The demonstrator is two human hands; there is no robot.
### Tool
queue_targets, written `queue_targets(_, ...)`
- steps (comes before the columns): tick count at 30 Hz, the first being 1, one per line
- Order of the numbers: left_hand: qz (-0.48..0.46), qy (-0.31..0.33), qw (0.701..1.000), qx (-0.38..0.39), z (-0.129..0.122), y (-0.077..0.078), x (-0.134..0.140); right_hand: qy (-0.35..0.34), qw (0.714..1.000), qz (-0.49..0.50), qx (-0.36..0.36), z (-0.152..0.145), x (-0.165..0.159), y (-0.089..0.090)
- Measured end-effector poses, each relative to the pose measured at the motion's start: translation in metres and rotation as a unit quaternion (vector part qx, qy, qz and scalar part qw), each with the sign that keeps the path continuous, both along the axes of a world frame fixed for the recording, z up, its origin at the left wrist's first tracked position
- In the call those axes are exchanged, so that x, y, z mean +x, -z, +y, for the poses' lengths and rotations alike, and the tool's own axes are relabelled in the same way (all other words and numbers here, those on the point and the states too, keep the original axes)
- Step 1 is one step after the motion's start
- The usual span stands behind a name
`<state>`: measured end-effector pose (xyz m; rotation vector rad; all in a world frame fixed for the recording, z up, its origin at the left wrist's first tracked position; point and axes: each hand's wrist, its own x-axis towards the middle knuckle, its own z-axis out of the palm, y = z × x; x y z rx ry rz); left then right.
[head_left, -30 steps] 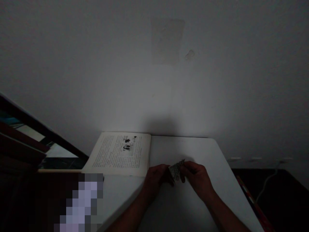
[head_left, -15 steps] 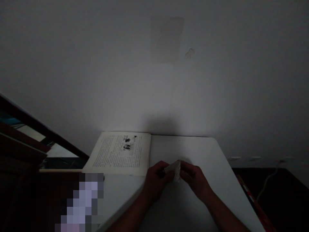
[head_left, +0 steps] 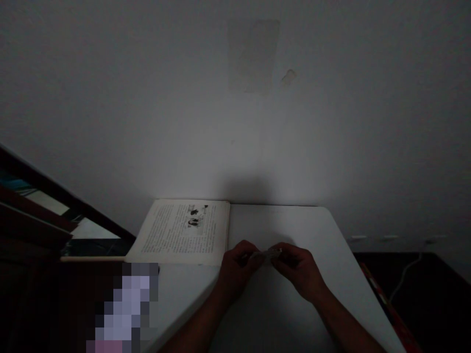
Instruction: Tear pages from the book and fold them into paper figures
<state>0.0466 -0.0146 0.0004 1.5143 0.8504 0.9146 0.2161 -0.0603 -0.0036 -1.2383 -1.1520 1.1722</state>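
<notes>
Between my two hands is a small folded piece of printed paper (head_left: 270, 253), tilted so that only a thin strip of it shows. My left hand (head_left: 239, 264) pinches its left end between thumb and fingers. The right end is gripped by the fingertips of my right hand (head_left: 297, 264). Both hands are over the white table (head_left: 257, 314), close together. An open book or printed sheet (head_left: 169, 228) with text and a small picture lies to the left of my left hand.
A pale wall (head_left: 165, 122) rises behind the table. At the left stands dark wooden furniture (head_left: 33, 215). A pixelated patch (head_left: 125, 304) covers the lower left. On the right, a white cable (head_left: 405, 269) hangs over a dark area beside the table.
The folded paper has tipped from showing a broad triangular face to nearly edge-on. My right hand has shifted slightly to the right; both hands still hold it.
</notes>
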Motion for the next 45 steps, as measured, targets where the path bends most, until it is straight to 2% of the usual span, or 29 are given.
queue_targets(3,0.012,-0.004,0.994,0.112,-0.002,-0.002,-0.001,0.018,1.0,0.008,0.01,0.0,0.0,-0.004)
queue_targets(5,0.021,-0.002,0.987,0.162,-0.002,-0.001,-0.002,0.007,0.998,0.021,0.051,-0.001,0.0,-0.007)
queue_targets(9,0.024,0.003,0.98,0.196,0.0,0.0,-0.006,-0.014,0.992,0.024,0.125,-0.001,0.002,-0.01)
queue_targets(14,0.057,0.069,0.977,0.192,0.005,-0.003,-0.012,-0.007,0.99,0.022,0.14,-0.004,0.004,-0.006)
queue_targets(18,0.094,0.053,0.974,0.201,0.006,-0.006,-0.015,-0.001,0.99,0.021,0.137,-0.005,0.006,-0.002)
queue_targets(20,0.089,0.05,0.981,0.164,0.003,-0.005,-0.013,0.0,0.989,0.026,0.143,-0.006,0.006,-0.002)
queue_targets(22,0.057,0.047,0.993,0.09,0.0,-0.004,-0.011,-0.005,0.988,0.041,0.148,-0.005,0.004,-0.003)
queue_targets(23,0.033,0.042,0.997,0.058,-0.001,-0.004,-0.009,-0.007,0.988,0.047,0.148,-0.005,0.003,-0.004)
queue_targets(25,0.003,0.023,0.999,0.049,-0.002,-0.003,-0.007,-0.002,0.987,0.051,0.151,-0.005,0.002,-0.005)
queue_targets(30,0.009,-0.006,0.985,0.173,-0.002,-0.006,-0.008,0.026,0.985,0.007,0.168,-0.004,0.002,-0.007)
queue_targets(33,-0.007,-0.023,0.98,0.197,-0.003,-0.007,-0.01,0.035,0.985,0.003,0.169,-0.004,0.002,-0.009)
queue_targets(40,-0.027,-0.084,0.992,0.091,-0.009,-0.006,-0.007,0.041,0.992,0.062,0.103,-0.003,-0.002,-0.007)
queue_targets(45,-0.028,-0.126,0.989,0.075,-0.012,-0.004,-0.003,0.06,0.992,0.1,0.053,0.001,-0.006,-0.001)
